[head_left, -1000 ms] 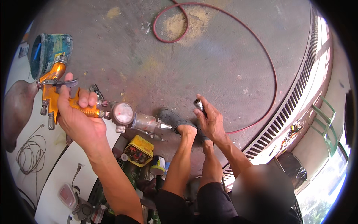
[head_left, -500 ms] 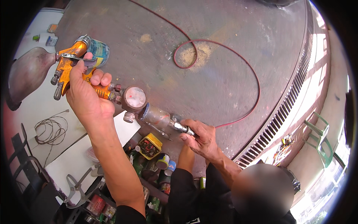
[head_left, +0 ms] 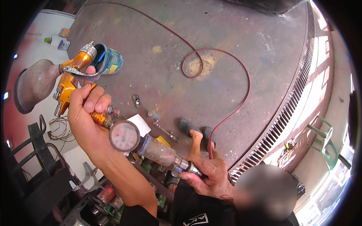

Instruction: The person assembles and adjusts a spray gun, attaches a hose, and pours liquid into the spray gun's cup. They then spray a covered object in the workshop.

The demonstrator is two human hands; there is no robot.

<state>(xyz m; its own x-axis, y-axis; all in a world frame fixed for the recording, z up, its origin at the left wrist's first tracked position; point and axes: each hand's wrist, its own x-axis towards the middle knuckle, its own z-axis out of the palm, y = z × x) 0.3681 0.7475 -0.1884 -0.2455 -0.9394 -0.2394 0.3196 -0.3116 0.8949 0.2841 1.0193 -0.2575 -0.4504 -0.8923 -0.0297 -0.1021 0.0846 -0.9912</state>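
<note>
My left hand [head_left: 88, 113] is closed round the handle of an orange spray gun [head_left: 67, 88], one finger at its metal trigger. The gun lies tilted sideways, with its stained grey cup [head_left: 39, 84] out to the left. Below the handle a round, paint-smeared pressure gauge [head_left: 125, 136] joins a cloudy cylindrical air filter [head_left: 156, 151]. At the far end of the filter, my right hand [head_left: 212, 175] closes on a metal hose coupling [head_left: 188, 166], thumb along it. A red air hose [head_left: 249, 81] runs up to that hand; its joint with the coupling is hidden.
Behind the gun a paint-stained bucket [head_left: 114, 62] stands on the floor. Paint cans [head_left: 105, 194] crowd below my left forearm. My feet [head_left: 186, 127] are on the floor. At right are a slotted drain grate [head_left: 277, 124] and a green chair [head_left: 327, 145]. A blurred patch covers my right forearm.
The gauge and filter have come down toward me, and my right hand has lowered with the coupling. My feet and more of the bucket now show. Both grips are kept.
</note>
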